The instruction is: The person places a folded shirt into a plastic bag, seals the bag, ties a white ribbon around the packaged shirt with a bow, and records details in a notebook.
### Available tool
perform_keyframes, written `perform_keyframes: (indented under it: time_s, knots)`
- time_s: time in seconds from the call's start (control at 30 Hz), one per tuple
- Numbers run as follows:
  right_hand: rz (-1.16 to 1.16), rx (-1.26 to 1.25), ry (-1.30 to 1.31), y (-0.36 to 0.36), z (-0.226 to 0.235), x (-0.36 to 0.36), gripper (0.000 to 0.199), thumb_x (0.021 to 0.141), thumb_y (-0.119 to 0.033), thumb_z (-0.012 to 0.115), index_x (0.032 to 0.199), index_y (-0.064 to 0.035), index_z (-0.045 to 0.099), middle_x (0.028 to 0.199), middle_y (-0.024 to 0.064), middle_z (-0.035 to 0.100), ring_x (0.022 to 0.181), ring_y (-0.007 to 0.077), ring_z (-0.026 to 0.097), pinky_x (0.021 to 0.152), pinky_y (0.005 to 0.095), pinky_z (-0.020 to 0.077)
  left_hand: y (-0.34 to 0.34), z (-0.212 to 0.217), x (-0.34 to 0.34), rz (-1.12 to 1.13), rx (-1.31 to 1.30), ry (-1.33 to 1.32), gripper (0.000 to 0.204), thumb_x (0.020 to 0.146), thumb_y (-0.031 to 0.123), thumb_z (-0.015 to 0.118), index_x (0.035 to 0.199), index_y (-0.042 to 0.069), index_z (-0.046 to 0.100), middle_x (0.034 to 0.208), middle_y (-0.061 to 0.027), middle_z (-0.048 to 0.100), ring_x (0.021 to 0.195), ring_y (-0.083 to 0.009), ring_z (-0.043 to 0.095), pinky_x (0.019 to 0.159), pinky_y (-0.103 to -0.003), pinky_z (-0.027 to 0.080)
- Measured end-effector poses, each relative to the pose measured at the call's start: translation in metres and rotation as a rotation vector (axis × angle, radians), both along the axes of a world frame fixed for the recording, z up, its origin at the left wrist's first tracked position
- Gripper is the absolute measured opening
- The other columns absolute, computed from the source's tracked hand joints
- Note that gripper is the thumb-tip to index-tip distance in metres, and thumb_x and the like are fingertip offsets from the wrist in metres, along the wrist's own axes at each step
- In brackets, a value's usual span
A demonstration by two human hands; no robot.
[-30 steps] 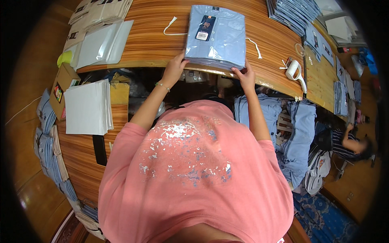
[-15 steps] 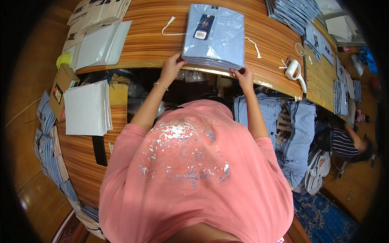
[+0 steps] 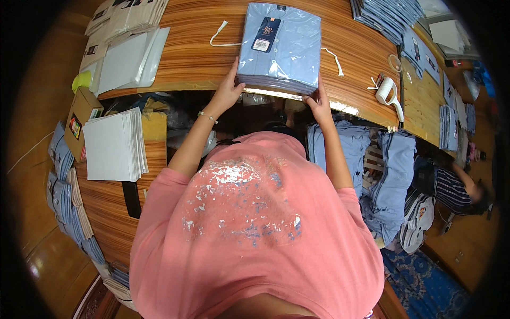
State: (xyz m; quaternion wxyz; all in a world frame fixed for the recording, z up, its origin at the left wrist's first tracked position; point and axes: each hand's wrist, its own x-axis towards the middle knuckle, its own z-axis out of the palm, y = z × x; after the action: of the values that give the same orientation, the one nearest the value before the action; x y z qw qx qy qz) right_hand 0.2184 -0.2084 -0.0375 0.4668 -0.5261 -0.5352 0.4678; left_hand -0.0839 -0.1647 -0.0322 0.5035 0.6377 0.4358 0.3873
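Both arms reach forward, your left hand and right hand at the near corners of the stack of bagged blue shirts, on the table by its front edge. Each thumb stands apart from its fingers, which lie along the stack's sides, partly hidden. Half a second ago, your left fingers curled lower at the corner.
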Motion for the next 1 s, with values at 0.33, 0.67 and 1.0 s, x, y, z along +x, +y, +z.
perform_keyframes:
  time_s: [0.33, 0.67, 1.0]
  knots:
    - [-0.273, 0.166, -0.05, 0.014, 0.005, 0.033, 0.052, 0.081, 0.003, 0.046, 0.133, -0.0033, 0.042, 0.13, 0.0122, 0.047, 0.119, 0.0224, 0.045, 0.094, 0.0299, 0.0381, 0.031, 0.001, -0.016, 0.318, 0.27, 0.117, 0.06, 0.079, -0.006, 0.043, 0.138, 0.002, 0.032, 0.139, -0.018, 0.038, 0.13, -0.0272, 0.035, 0.107, -0.034, 0.027]
    - [-0.066, 0.258, -1.1, 0.135, 0.016, 0.069, 0.007, 0.082, -0.012, 0.057, 0.087, -0.0079, 0.06, 0.094, 0.0143, 0.058, 0.093, 0.0339, 0.051, 0.08, 0.0416, 0.04, 0.125, 0.028, -0.026, 0.055, 0.177, 0.993, 0.015, 0.084, 0.021, 0.061, 0.09, 0.008, 0.062, 0.099, -0.0083, 0.063, 0.103, -0.0265, 0.053, 0.082, -0.04, 0.038]
    - [0.426, -0.055, -0.844, 0.149, 0.042, 0.117, 0.013, 0.081, -0.016, 0.058, 0.081, -0.0036, 0.06, 0.076, 0.0184, 0.062, 0.074, 0.0374, 0.058, 0.065, 0.0434, 0.0444, 0.145, 0.041, -0.05, 0.108, 0.054, 0.911, 0.017, 0.086, 0.019, 0.059, 0.084, 0.003, 0.063, 0.077, -0.0183, 0.062, 0.074, -0.0364, 0.059, 0.07, -0.039, 0.044]
